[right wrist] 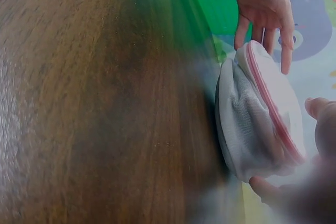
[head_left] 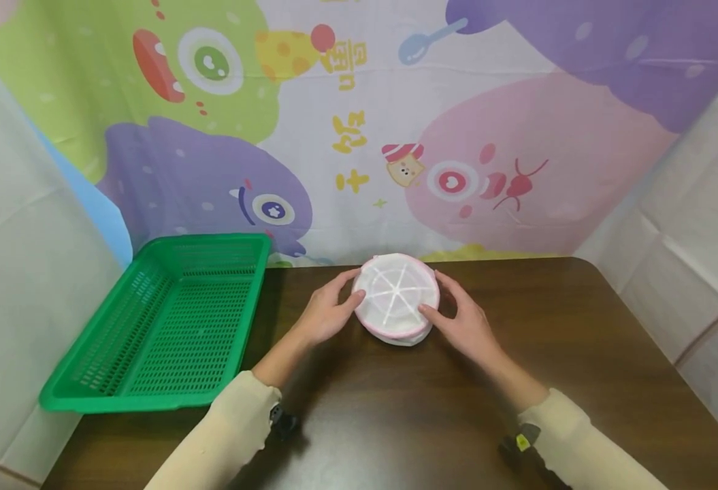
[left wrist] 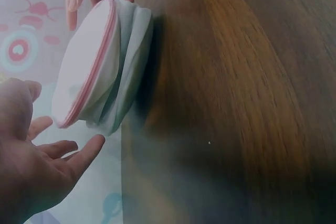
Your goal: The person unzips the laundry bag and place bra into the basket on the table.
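Observation:
A round mesh laundry bag [head_left: 395, 292] with a pink zipper round its rim lies near the table's back edge. White strips form a spoked pattern on its top, and its soft side is folded down. My left hand [head_left: 328, 313] is at the bag's left side, thumb near the rim; the left wrist view has its fingers [left wrist: 86, 156] spread, with a small gap to the bag. On the right side is my right hand [head_left: 465, 327]. Its thumb hovers over the top, and a fingertip [right wrist: 258, 184] meets the lower side in the right wrist view.
A green plastic basket [head_left: 257, 299] with slotted walls stands at the left of the brown wooden table [head_left: 383, 422]. Behind the table hangs a cloth [head_left: 359, 224] printed with cartoon monsters. Pale coverings flank both sides.

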The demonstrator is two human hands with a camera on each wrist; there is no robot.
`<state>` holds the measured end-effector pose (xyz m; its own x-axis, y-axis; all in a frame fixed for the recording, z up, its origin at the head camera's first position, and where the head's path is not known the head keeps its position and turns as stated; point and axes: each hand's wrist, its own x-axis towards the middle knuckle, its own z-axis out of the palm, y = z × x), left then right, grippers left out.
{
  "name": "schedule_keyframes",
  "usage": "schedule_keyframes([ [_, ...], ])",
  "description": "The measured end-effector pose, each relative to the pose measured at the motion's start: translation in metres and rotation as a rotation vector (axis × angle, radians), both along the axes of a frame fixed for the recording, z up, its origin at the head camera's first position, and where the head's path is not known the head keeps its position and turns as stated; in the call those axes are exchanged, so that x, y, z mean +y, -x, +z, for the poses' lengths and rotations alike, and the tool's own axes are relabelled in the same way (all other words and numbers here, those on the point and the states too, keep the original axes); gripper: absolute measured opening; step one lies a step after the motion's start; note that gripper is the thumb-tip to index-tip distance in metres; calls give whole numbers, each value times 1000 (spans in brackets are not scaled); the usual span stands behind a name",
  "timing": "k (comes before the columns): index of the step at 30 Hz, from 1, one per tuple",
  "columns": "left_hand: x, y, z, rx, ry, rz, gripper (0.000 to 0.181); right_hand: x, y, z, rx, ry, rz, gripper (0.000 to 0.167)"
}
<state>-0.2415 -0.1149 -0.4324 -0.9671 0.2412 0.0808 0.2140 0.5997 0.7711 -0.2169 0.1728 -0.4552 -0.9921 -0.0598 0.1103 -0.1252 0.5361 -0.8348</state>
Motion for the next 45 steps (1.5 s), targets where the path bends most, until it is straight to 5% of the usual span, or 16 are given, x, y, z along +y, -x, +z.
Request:
schedule_keyframes([
  [6,1,2,-6,33,-29,-34,60,-1,2,-5,-10,3,1,78],
  [7,-4,11,-19,61,-47,-56,63,-1,2,-5,-10,1,-2,78],
  [13,-8,19,-29,64,-95,-62,67,-1,4,-5,-28,-2,-5,79],
  [14,-4,10,-16,54,-77,-46,66,-1,5,-5,-30,0,-1,79],
  [16,-6,20,-31,93,-54,-45,67,-1,6,-4,-35,5,4,79],
  [18,-6,23,-35,96,-45,-42,66,-2,7,-4,-39,10,7,79],
  [21,-4,22,-35,78,-58,-34,65,-3,8,-5,-47,13,12,80],
  [23,1,9,-19,47,-78,-29,63,-4,9,-5,-52,23,17,80],
  [27,7,2,-10,51,-57,-14,62,-5,9,-4,-61,54,28,81],
  [36,9,1,-7,20,-68,-27,69,-5,12,-10,-26,36,38,83],
  [43,10,3,-9,-3,-64,-22,69,12,46,-63,92,59,53,90],
  [45,10,2,-10,-6,-57,-18,70,12,46,-62,75,55,55,91],
])
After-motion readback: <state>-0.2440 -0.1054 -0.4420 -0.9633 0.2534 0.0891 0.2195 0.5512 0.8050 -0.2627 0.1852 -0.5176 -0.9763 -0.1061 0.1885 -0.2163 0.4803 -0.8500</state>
